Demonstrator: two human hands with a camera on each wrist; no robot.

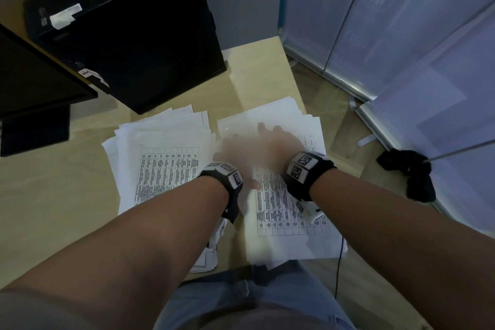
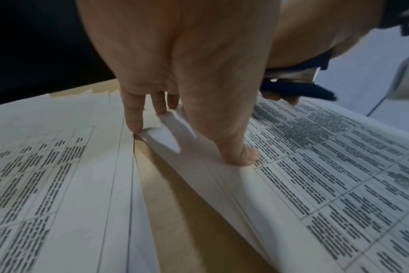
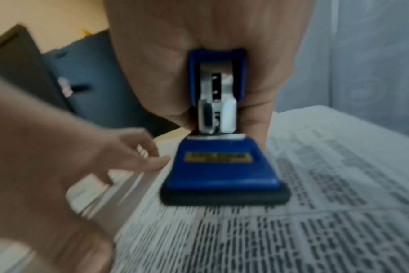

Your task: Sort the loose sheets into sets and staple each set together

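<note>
Two piles of printed table sheets lie on the wooden desk (image 1: 53,195): a left pile (image 1: 160,158) and a right pile (image 1: 281,211). My left hand (image 1: 235,150) is at the right pile's left edge. Its thumb (image 2: 240,153) presses on the top sheet and its fingers (image 2: 134,118) reach down at the edge, so the sheets (image 2: 339,184) curl up between them. My right hand (image 1: 278,139) grips a blue stapler (image 3: 222,166) just above the upper part of the right pile. From the left wrist the stapler (image 2: 297,90) shows behind the thumb. Both hands are motion-blurred.
A black computer tower (image 1: 128,35) stands behind the piles and a dark monitor (image 1: 34,75) at the left. The desk ends just right of the right pile, with floor, a black cloth (image 1: 409,174) and frosted glass panels (image 1: 401,35) beyond. A thin cable (image 1: 340,262) hangs at the front edge.
</note>
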